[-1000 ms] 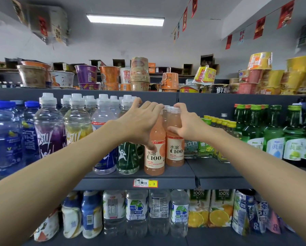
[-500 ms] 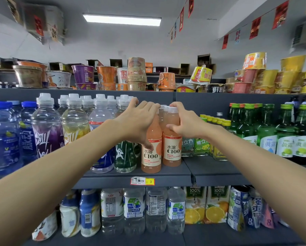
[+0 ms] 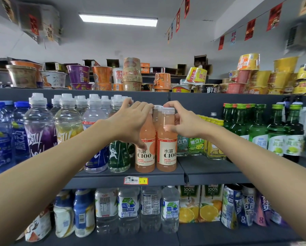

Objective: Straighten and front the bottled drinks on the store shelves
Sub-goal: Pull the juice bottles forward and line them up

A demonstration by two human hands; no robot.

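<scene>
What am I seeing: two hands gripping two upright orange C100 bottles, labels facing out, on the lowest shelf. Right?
Wrong shelf. The head view shows the left hand and right hand gripping the left C100 bottle and right C100 bottle, upright and orange, labels facing out, on the middle shelf, above the lowest one.

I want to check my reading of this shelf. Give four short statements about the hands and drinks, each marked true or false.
1. The left hand grips the left C100 bottle, the right hand the right C100 bottle. True.
2. Both C100 bottles lie on their sides. False: they stand upright.
3. The green glass bottles stand left of them. False: they stand to the right.
4. Orange juice cartons stand on the shelf below. True.
</scene>
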